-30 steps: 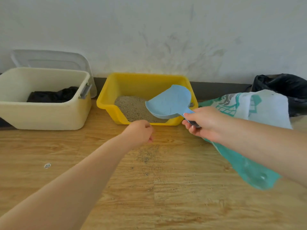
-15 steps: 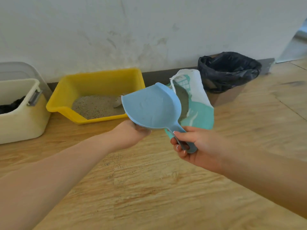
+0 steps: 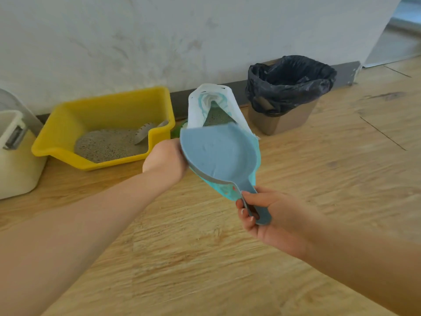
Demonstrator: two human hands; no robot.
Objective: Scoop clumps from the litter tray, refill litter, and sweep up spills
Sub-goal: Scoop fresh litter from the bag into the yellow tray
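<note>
Our view swung right since earlier, right hand [image 3: 273, 218] fingers grasping blue scoop [image 3: 218, 153] handle, left hand [image 3: 165, 159] clenched, whether on litter bag [image 3: 213, 106] we cannot tell, granules inside, yellow tray [image 3: 68, 124] at 10 o'clock holding litter and 1 slotted scoop [image 3: 145, 131], black-lined bin [image 3: 289, 87] at 1 o'clock.

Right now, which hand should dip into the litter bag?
Right hand: it already holds the blue scoop at the litter bag mouth. Left hand is at the bag's side.

The blue scoop [image 3: 218, 153] is covering the left hand's [image 3: 165, 159] fingers and the middle of the litter bag [image 3: 213, 106], so that hand's grip is staying unclear. The yellow tray's [image 3: 100, 110] near wall is hiding part of a slotted scooper [image 3: 145, 131]. The left edge is cutting off a cream bin [image 3: 13, 160].
</note>
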